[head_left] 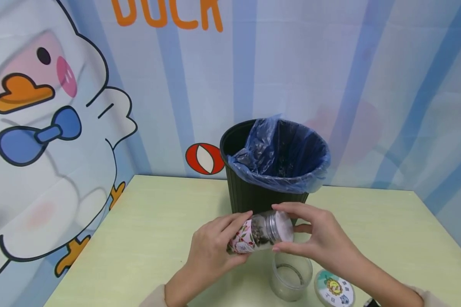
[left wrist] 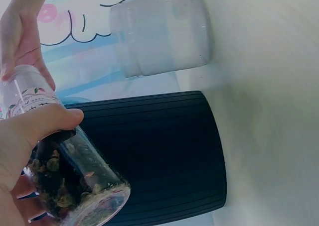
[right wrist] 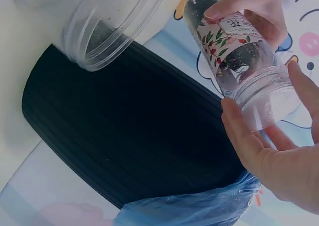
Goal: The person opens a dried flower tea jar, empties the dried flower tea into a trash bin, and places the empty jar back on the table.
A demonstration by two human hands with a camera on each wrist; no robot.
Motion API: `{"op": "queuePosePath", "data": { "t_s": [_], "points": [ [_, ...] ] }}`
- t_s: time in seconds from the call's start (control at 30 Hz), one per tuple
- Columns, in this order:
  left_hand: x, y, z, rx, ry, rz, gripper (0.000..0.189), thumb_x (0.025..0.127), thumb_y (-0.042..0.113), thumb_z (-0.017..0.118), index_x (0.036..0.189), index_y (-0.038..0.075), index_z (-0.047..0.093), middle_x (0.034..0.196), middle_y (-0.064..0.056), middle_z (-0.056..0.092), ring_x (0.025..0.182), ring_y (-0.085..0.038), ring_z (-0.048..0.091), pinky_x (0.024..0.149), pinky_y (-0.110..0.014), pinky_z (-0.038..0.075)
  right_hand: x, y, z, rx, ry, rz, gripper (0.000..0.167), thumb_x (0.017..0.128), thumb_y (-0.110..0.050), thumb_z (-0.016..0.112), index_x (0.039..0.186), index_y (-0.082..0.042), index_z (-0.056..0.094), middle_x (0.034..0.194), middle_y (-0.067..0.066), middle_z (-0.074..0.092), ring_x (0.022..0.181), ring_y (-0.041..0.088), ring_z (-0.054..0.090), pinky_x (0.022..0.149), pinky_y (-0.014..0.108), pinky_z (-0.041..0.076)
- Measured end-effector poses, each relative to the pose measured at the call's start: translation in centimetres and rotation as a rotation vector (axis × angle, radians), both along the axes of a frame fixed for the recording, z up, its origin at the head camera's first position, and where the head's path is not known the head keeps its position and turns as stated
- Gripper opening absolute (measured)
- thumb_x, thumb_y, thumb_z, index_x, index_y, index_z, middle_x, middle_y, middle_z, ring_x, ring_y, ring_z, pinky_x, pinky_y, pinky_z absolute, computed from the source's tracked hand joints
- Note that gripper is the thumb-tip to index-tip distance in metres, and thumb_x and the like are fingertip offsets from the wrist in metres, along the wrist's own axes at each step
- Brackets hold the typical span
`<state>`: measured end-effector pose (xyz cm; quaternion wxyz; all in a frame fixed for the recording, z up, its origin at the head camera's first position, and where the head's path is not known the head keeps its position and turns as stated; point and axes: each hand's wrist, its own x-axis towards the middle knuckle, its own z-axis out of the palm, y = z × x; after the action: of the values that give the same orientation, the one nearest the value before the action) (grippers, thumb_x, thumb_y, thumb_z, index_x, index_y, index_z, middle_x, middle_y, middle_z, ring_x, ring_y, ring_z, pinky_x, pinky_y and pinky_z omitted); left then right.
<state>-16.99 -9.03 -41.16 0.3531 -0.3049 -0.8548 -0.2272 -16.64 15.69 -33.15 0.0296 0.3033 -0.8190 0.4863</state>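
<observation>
My left hand (head_left: 211, 238) grips a clear jar (head_left: 259, 232) round its body, over a label printed with red flowers and green leaves. Dried flower buds or tea (left wrist: 62, 181) show through its wall. The jar is tilted almost onto its side, its clear screw lid (head_left: 284, 226) toward the right. Thumb and fingertips of my right hand (head_left: 322, 232) pinch that lid at its rim. In the right wrist view the lid (right wrist: 269, 99) sits on the jar's neck. Below the jar, a clear open tub (head_left: 282, 288) stands on the table.
Behind the hands stands a black bin (head_left: 240, 192) lined with a blue plastic bag (head_left: 303, 181). A round patterned lid (head_left: 334, 288) lies right of the tub, with a small dark object (head_left: 371, 302) partly cut off beside it. A printed duck backdrop (head_left: 169, 94) borders the pale table (head_left: 150, 221).
</observation>
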Motion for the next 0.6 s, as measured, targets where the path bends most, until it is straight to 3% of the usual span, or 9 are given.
{"op": "queuePosePath", "data": {
  "t_s": [0.2,0.37,0.5,0.6],
  "points": [
    [0.7,-0.1,0.6,-0.027,0.014,0.021,0.083,0.053,0.026,0.096,0.131,0.024,0.067,0.115,0.007,0.069,0.091,-0.012,0.067,0.064,-0.027,0.055,0.3,0.4,0.1,-0.03,-0.005,0.053,0.058,0.071,-0.011,0.09,0.125,-0.007,0.068,0.126,0.011,0.066,0.107,0.027,0.066,0.079,0.029,0.057],
    [1.2,-0.2,0.9,-0.048,-0.054,0.026,0.081,0.052,0.03,0.096,0.128,0.025,0.068,0.114,0.008,0.071,0.088,-0.01,0.068,0.06,-0.025,0.052,0.1,0.8,-0.2,-0.018,-0.012,0.112,0.058,0.074,-0.018,0.09,0.126,-0.006,0.068,0.125,0.014,0.066,0.108,0.026,0.066,0.078,0.03,0.057],
    [1.3,-0.5,1.4,-0.043,-0.138,0.001,0.079,0.055,0.032,0.096,0.129,0.028,0.068,0.115,0.01,0.071,0.088,-0.009,0.068,0.06,-0.022,0.05,0.0,0.9,-0.3,-0.038,0.032,0.147,0.057,0.073,-0.016,0.089,0.126,-0.008,0.068,0.124,0.013,0.067,0.108,0.02,0.066,0.077,0.031,0.058],
    [1.1,-1.0,1.4,0.02,-0.31,-0.126,0.077,0.057,0.028,0.096,0.129,0.028,0.069,0.107,0.012,0.072,0.084,-0.005,0.066,0.063,-0.021,0.05,0.2,0.9,-0.2,0.001,0.131,0.231,0.061,0.071,-0.007,0.09,0.128,-0.01,0.067,0.127,0.01,0.066,0.113,0.02,0.064,0.078,0.032,0.058]
  ]
}}
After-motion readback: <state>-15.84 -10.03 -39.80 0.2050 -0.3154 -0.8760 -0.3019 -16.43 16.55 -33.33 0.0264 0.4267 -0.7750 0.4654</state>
